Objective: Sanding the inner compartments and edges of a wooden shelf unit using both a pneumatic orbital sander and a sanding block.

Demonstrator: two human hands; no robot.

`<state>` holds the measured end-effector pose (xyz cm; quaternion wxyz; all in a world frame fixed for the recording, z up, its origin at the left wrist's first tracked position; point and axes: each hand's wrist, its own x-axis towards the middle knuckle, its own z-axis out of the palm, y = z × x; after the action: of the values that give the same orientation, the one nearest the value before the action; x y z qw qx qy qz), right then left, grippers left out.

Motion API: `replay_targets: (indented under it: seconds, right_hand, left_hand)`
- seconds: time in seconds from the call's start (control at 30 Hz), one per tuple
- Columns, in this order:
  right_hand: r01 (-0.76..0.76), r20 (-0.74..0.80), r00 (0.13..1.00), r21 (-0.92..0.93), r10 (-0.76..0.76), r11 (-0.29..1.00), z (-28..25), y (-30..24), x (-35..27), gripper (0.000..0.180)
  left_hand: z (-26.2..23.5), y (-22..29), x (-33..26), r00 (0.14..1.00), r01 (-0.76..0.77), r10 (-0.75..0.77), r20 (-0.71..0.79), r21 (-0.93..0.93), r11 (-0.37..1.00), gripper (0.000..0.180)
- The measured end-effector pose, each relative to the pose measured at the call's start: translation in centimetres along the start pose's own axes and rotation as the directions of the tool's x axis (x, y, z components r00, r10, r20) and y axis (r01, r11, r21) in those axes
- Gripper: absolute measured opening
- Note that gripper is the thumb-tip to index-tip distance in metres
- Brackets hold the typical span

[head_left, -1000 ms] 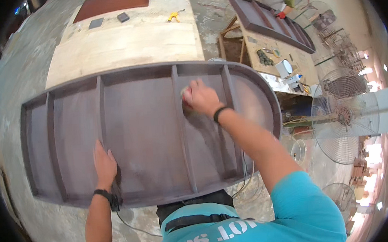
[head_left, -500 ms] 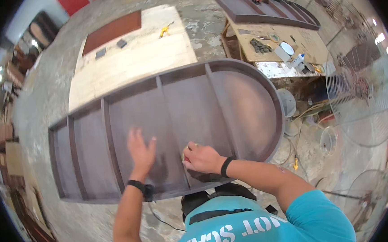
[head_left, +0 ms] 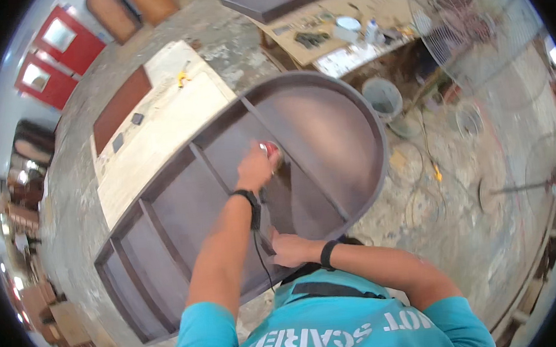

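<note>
A long dark brown frame [head_left: 339, 201] with a rounded right end and several cross dividers lies in front of me. My left hand [head_left: 256, 167] reaches into one of its compartments, left of the divider nearest the rounded end. Its fingers are closed round a small red-and-silver tape measure [head_left: 270, 149], partly covered by the hand. Closer to my body, my right hand [head_left: 294, 250] is bent at the frame's near side, fingertips together by the near end of another divider. Whatever those fingertips pinch, if anything, is hidden. A black cord hangs by my left wrist.
Beyond the frame lies a pale board [head_left: 178, 122] with a brown panel [head_left: 122, 107] and a yellow tool [head_left: 183, 77]. A workbench [head_left: 320, 45] at the back carries tools and another dark frame [head_left: 272, 3]. Buckets [head_left: 382, 98] and a large fan [head_left: 467, 25] stand right.
My left hand, open before, has moved right and away from me and now holds the tape measure my right hand had. My right hand has drawn back toward the near side. The view has turned.
</note>
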<state>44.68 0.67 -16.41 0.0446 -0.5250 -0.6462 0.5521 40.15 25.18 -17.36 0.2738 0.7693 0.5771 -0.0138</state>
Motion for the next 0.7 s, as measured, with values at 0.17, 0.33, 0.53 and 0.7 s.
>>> replay_targets:
  seconds: [0.17, 0.33, 0.53, 0.7]
  right_hand:
    - [0.082, -0.034, 0.996, 0.139, -0.078, 0.987, -0.9, -2.3, -4.6, 0.087]
    - [0.186, 0.008, 0.982, 0.157, -0.189, 0.97, 1.3, -0.8, -6.7, 0.059]
    - [0.191, 0.147, 0.967, 0.114, -0.206, 0.975, 2.6, -3.5, -5.3, 0.055]
    - [0.222, -0.061, 0.974, 0.092, -0.217, 0.971, 4.2, -3.5, -5.7, 0.057]
  left_hand:
    - [-1.9, -2.9, 2.8, 0.981, -0.19, 0.183, 0.067, 0.133, 0.973, 0.088]
    - [2.4, 0.3, -5.8, 0.812, -0.569, 0.498, 0.305, 0.221, 0.792, 0.074]
    - [6.4, 3.2, -13.7, 0.505, -0.851, 0.743, 0.439, 0.107, 0.515, 0.062]
    - [5.5, 1.1, -13.7, 0.355, -0.933, 0.804, 0.478, 0.122, 0.339, 0.067]
